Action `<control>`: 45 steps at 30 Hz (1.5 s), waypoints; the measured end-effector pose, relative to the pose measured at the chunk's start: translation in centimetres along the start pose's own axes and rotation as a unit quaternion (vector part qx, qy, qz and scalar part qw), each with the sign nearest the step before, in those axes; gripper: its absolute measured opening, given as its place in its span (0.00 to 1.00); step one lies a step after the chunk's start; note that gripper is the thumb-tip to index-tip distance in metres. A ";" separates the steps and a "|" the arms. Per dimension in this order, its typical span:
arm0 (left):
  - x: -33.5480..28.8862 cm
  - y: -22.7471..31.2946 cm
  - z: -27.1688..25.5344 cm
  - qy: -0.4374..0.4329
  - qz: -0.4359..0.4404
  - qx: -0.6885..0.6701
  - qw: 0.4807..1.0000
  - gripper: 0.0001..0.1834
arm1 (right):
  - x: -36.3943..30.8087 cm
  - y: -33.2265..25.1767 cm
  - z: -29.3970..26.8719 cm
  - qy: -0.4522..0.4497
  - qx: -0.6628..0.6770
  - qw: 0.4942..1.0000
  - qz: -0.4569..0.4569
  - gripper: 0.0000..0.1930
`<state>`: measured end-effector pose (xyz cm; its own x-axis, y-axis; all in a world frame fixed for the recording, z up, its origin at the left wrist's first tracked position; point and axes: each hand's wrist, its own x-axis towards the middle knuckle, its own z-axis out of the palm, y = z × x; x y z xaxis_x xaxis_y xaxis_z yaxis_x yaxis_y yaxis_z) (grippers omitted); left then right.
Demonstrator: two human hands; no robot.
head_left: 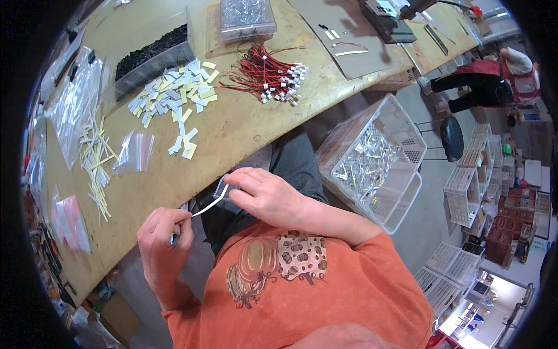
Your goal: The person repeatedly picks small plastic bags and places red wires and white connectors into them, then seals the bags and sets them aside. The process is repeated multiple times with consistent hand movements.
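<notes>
Over my lap, close to the table's front edge, my left hand [165,235] pinches one end of a thin cream strip [208,207]. Something small and pale shows under its curled fingers; I cannot make out what. The strip's other end runs to my right hand [267,195], whose closed fingers grip a small clear plastic bag [221,187]. Whether the strip lies inside the bag or against it, I cannot tell. On the table beyond are a heap of loose cream strips [97,157], a stack of small zip bags [134,152] and scattered yellow and white pads [174,96].
Red-and-black wires with white connectors [270,75] lie in a bundle. Behind the pads stands a bin of black parts [154,55], beside a clear box [247,20]. A white plastic crate [334,148] of filled bags stands at my right. Another person [494,84] is farther off.
</notes>
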<state>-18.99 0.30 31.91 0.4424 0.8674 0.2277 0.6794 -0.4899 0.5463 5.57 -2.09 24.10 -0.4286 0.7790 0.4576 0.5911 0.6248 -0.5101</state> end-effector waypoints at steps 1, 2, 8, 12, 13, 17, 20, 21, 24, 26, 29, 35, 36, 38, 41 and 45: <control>-0.1 -0.1 -0.1 -0.002 -0.001 0.006 1.000 0.11 | 0.0 0.0 0.1 -0.001 0.002 1.000 -0.002 0.09; -0.2 -0.1 -0.1 -0.003 -0.001 0.011 1.000 0.11 | -0.1 0.1 0.3 -0.003 0.004 1.000 -0.004 0.09; 0.6 0.5 0.5 -0.028 0.008 0.026 0.999 0.10 | -0.1 -0.1 1.1 -0.005 0.047 0.999 -0.015 0.09; 1.5 1.1 3.6 -0.011 0.054 -0.027 0.998 0.11 | -0.2 -0.3 1.4 -0.030 0.085 0.996 -0.025 0.09; 1.6 1.1 4.2 -0.024 0.059 -0.040 0.997 0.10 | -0.2 -0.3 1.4 -0.006 0.084 0.996 -0.029 0.09; 2.3 0.6 5.0 -0.020 0.053 -0.079 0.995 0.09 | -0.4 0.4 0.6 0.010 0.074 0.997 -0.012 0.09; 2.2 0.1 4.9 -0.001 0.047 -0.106 0.993 0.09 | -0.1 0.5 -0.3 -0.011 0.089 0.996 -0.013 0.10; 2.0 -0.1 4.9 0.000 0.051 -0.112 0.992 0.09 | -0.2 0.6 0.1 0.002 0.071 0.997 -0.024 0.09; 1.8 -0.6 5.7 -0.002 0.072 -0.104 0.992 0.06 | 0.2 0.3 -0.3 0.005 0.091 0.996 -0.016 0.09; 2.0 -1.1 6.1 -0.011 0.083 -0.113 0.990 0.06 | 0.2 0.4 -0.6 -0.004 0.081 0.997 -0.012 0.10; 1.9 -1.7 6.0 -0.042 0.106 -0.113 0.987 0.06 | 0.0 0.3 -0.5 -0.027 0.094 0.995 0.002 0.10; 1.9 -2.1 6.1 -0.052 0.164 -0.091 0.981 0.07 | 0.5 0.2 -1.2 -0.018 0.100 0.995 0.015 0.10; 2.1 -2.4 5.9 -0.058 0.160 -0.121 0.978 0.07 | 0.6 0.2 -1.2 -0.021 0.100 0.995 0.016 0.10; 2.7 -2.8 5.5 -0.070 0.153 -0.181 0.969 0.07 | 0.7 0.2 -1.1 -0.026 0.101 0.994 0.018 0.09; 3.9 -4.4 4.5 0.005 -0.047 -0.187 0.981 0.08 | 0.7 0.4 -1.2 -0.035 0.081 0.996 0.027 0.09; 6.7 -6.2 4.0 0.066 -0.109 -0.038 0.991 0.09 | 0.7 0.7 -1.2 -0.025 0.060 0.997 0.031 0.09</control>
<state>-17.92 8.82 26.82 0.2052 0.9585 0.1979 0.7017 -0.2851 0.6529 6.49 -1.15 24.99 -0.4291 0.8160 0.3872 0.5322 0.5748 -0.6215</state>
